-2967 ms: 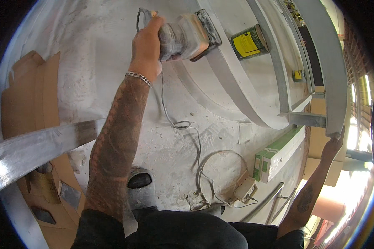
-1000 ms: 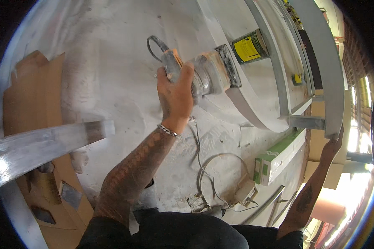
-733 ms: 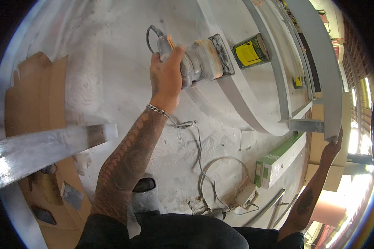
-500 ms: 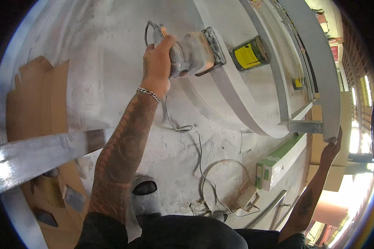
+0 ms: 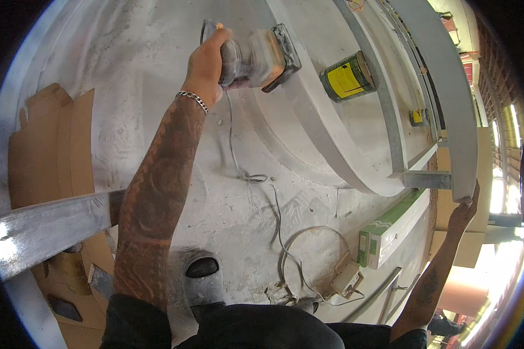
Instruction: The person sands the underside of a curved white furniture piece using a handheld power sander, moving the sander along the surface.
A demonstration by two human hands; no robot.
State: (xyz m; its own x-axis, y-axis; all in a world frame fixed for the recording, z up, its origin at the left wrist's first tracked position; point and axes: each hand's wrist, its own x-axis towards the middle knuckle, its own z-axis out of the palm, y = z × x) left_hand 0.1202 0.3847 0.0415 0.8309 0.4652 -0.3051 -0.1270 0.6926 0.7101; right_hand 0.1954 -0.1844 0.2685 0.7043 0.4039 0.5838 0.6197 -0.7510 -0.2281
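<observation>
My left hand is closed around the body of a dusty power sander. The sander is turned on its side, with its flat black pad against the outer face of a curved grey strip. A grey cord trails from it down to the floor. Far to the right, my right hand grips the lower end of the upper curved grey panel. Some of its fingers are hidden behind that panel. Grey crosspieces, one a short metal block, join the curved parts of the frame.
A dark can with a yellow label lies inside the frame, and a smaller can sits farther right. A long green-and-white box, an extension socket and cardboard lie on the dusty floor. A metal beam juts in at left.
My left hand and the sander have shifted left and slightly farther away along the curved strip. My right hand stays on the panel's end.
</observation>
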